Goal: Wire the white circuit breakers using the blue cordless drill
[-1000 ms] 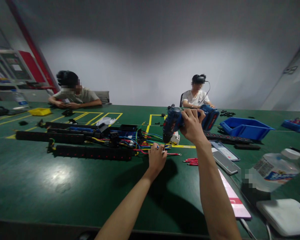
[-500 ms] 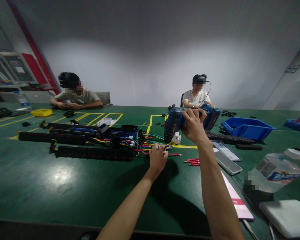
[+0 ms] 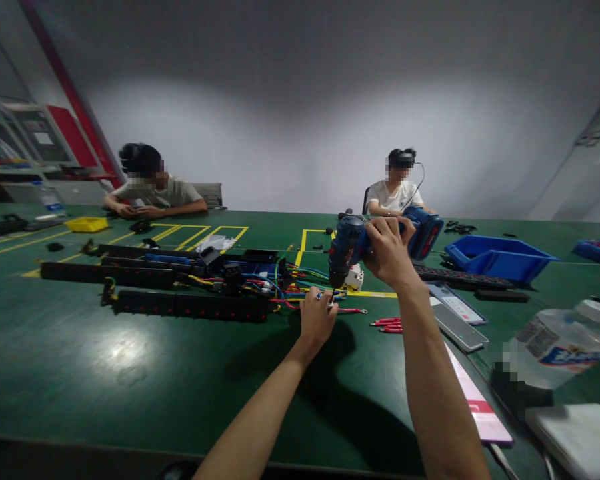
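Observation:
A blue cordless drill (image 3: 347,248) is gripped in my right hand (image 3: 391,255), tilted with its chuck and bit pointing down. My left hand (image 3: 318,321) is closed right under the bit, its fingertips pinched among the wire ends; what they hold is mostly hidden. Red, blue, yellow and green wires (image 3: 293,283) lead there from long black strips (image 3: 195,307) lying to the left. A red wire with a ring terminal (image 3: 360,311) sticks out to the right of my left hand. Behind the bit stands a white block (image 3: 355,277), partly covered.
Red wire pieces (image 3: 387,325), phones (image 3: 457,323) and a blue bin (image 3: 500,259) are to the right. A plastic bottle (image 3: 555,347) and a white box (image 3: 577,437) stand at the near right. Two people sit across the green table (image 3: 130,400). A yellow tray (image 3: 87,225) is far left.
The whole view has shifted slightly, so things appear a little further right. Both hands and the drill keep almost the same pose over the wire ends.

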Action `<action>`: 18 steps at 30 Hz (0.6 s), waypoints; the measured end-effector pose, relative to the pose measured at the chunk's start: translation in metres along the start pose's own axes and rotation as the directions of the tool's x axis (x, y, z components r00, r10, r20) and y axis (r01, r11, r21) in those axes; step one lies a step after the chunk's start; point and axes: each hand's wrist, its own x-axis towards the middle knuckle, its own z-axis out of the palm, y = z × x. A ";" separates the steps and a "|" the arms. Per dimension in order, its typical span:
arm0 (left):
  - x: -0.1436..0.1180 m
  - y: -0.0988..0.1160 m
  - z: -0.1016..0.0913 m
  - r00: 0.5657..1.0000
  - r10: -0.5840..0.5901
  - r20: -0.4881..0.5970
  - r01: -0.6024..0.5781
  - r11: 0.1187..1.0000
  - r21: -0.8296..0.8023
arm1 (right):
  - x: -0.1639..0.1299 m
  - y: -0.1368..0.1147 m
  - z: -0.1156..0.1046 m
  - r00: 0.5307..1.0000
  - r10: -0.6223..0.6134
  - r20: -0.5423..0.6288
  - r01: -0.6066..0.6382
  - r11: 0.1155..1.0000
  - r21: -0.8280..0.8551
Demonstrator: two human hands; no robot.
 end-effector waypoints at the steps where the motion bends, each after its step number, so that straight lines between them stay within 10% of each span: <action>1: 0.000 0.000 0.000 1.000 0.000 -0.001 0.000 1.000 -0.005 | 0.000 0.000 0.000 1.000 -0.002 0.000 0.002 1.000 0.004; 18: -0.001 0.001 -0.005 1.000 -0.010 0.014 0.011 0.999 -0.038 | -0.001 0.003 0.003 1.000 0.025 0.002 -0.025 1.000 -0.008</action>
